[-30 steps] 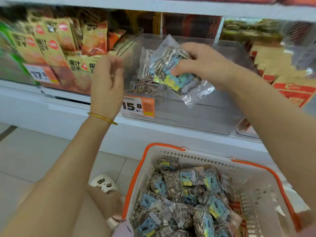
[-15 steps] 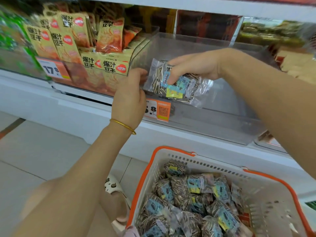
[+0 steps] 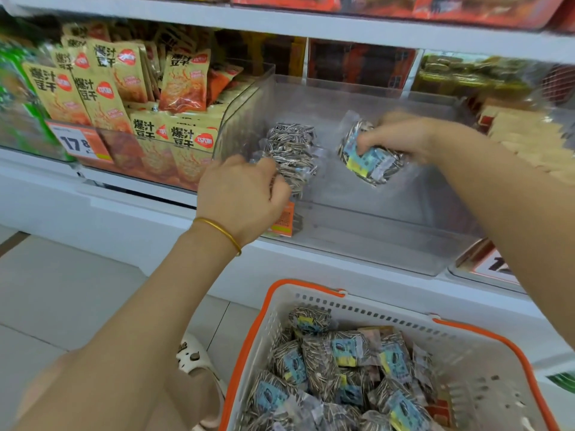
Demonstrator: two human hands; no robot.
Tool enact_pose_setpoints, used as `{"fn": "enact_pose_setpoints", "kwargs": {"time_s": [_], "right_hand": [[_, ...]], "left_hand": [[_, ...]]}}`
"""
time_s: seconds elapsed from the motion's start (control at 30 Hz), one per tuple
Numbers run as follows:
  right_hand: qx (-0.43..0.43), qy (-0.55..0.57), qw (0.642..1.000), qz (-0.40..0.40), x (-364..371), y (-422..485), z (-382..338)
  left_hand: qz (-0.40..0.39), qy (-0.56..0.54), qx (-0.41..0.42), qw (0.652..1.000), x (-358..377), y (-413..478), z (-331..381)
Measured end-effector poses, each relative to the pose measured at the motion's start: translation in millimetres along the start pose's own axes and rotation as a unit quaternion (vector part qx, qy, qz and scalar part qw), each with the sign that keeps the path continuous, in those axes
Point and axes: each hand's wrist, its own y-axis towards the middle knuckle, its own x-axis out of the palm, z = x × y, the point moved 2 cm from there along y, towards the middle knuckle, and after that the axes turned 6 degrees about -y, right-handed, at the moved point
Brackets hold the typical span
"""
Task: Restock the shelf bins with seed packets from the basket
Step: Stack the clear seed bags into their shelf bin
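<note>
A clear plastic shelf bin [image 3: 373, 241] stands at mid-shelf. My right hand [image 3: 401, 135] reaches into it and grips a clear seed packet with a blue and yellow label [image 3: 368, 158]. My left hand [image 3: 239, 194] is at the bin's front left corner, its fingers curled on the lower edge of another seed packet [image 3: 291, 150] that stands inside the bin. Below, a white basket with an orange rim [image 3: 267, 318] holds several more seed packets [image 3: 342, 368].
Left of the bin is a bin of yellow snack bags [image 3: 102, 98] with an orange price tag [image 3: 77, 141]. More stocked bins sit to the right [image 3: 513, 132]. A white shelf ledge [image 3: 124, 213] runs under the bins, above a tiled floor and a white sandal [image 3: 194, 356].
My right hand has moved to the right inside the bin with its packet. My left hand went from the bin's front wall onto a second packet now standing at the bin's left.
</note>
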Motion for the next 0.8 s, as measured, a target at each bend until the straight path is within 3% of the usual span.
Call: {"fn": "enact_pose_setpoints", "kwargs": {"time_s": [0.1,0.17,0.23,0.37,0.5,0.8], "right_hand": [[0.013,-0.201,0.976,0.079,1.1,13.1,3.8],[0.002,-0.252,0.960,0.123,5.6,28.3,5.4],[-0.020,-0.274,0.947,0.164,10.9,44.4,5.4],[-0.030,-0.324,0.919,0.223,19.1,76.1,2.9],[-0.024,-0.373,0.898,0.230,24.2,98.4,11.5],[-0.085,-0.381,0.881,0.267,32.3,104.9,24.1]], "left_hand": [[-0.103,-0.043,0.075,0.991,10.1,26.5,16.0],[-0.200,-0.050,0.101,0.973,20.3,40.8,22.0],[-0.243,-0.037,0.095,0.965,28.1,46.4,17.8],[-0.204,-0.067,0.099,0.972,35.8,42.9,7.8],[-0.255,-0.069,0.087,0.961,39.6,42.2,9.1],[-0.273,-0.079,0.073,0.956,38.6,42.5,8.1]]}}
